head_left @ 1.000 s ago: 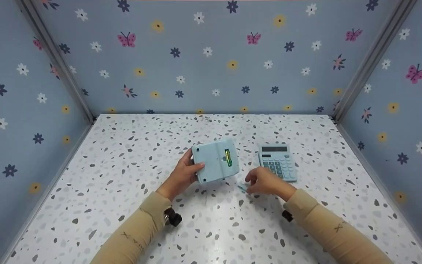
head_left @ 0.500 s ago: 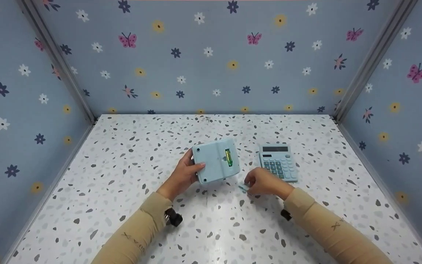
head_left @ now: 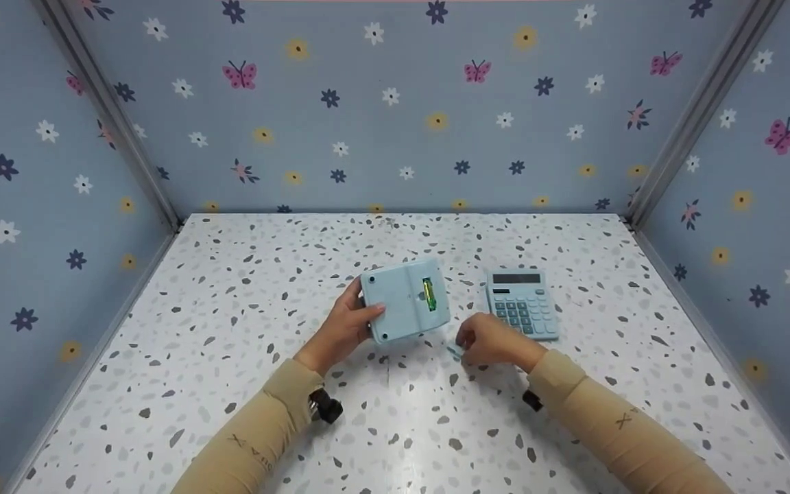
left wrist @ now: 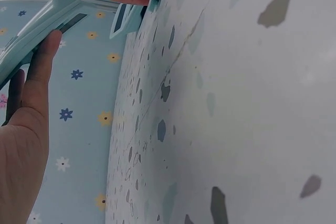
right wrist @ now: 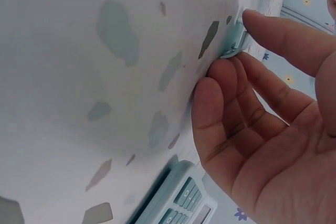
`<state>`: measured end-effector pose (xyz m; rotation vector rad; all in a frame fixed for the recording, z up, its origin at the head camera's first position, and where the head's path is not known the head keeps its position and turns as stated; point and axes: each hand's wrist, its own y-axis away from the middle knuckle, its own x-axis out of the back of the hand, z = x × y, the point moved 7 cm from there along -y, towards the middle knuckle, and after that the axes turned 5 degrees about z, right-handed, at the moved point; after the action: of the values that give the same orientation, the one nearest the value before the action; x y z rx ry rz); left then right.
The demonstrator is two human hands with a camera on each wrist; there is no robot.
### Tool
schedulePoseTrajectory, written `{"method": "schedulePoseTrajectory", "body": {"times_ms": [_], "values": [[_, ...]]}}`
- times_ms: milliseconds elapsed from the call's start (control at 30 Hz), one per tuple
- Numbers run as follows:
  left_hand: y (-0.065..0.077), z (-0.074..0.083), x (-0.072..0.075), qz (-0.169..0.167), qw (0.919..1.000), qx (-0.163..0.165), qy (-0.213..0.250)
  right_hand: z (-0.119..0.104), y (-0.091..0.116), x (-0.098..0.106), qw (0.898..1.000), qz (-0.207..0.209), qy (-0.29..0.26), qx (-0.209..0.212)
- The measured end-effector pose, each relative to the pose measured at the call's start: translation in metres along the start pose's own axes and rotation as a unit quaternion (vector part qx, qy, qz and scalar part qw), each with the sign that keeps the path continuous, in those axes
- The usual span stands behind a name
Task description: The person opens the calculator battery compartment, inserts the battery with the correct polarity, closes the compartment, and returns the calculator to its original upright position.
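My left hand grips a light blue calculator by one side, its thumb lying on the back. The back faces up and is raised at a tilt. In its uncovered battery slot sits a green and gold battery. Right of it and lower, my right hand pinches a small light blue battery cover close over the tabletop. In the right wrist view, the cover lies between thumb and fingertips. The left wrist view shows the held calculator edge-on.
A second light blue calculator lies face up beyond the right hand, which overlaps its lower left corner. The speckled white tabletop is bounded by flowered blue panels at the back and both sides.
My right hand has shifted slightly left, closer around the battery cover. The left hand and its calculator have stayed almost still.
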<state>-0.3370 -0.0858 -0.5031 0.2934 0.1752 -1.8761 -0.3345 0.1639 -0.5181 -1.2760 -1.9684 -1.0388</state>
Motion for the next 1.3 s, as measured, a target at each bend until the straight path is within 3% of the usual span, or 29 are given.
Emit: {"method": "schedulePoseTrajectory", "body": {"times_ms": [533, 767, 1167, 1300], "values": [[-0.0015, -0.0007, 0.0003, 0.008, 1.0000, 0.005, -0.001, 0.0024, -0.0014, -0.0048, 1.000, -0.020, 0.000, -0.018], [-0.0004, 0.0009, -0.0015, -0.005, 0.9999, -0.005, -0.008, 0.0009, -0.0001, -0.0050, 1.000, -0.011, 0.010, 0.013], [0.0007, 0.0021, -0.0022, -0.007, 0.9999, -0.004, -0.010, 0.0005, -0.0008, -0.0055, 0.999, -0.024, -0.003, 0.023], [0.0001, 0.0016, -0.0019, -0.008, 0.9999, -0.006, -0.009, -0.0026, 0.0000, -0.0045, 0.998, -0.024, -0.005, 0.049]]}}
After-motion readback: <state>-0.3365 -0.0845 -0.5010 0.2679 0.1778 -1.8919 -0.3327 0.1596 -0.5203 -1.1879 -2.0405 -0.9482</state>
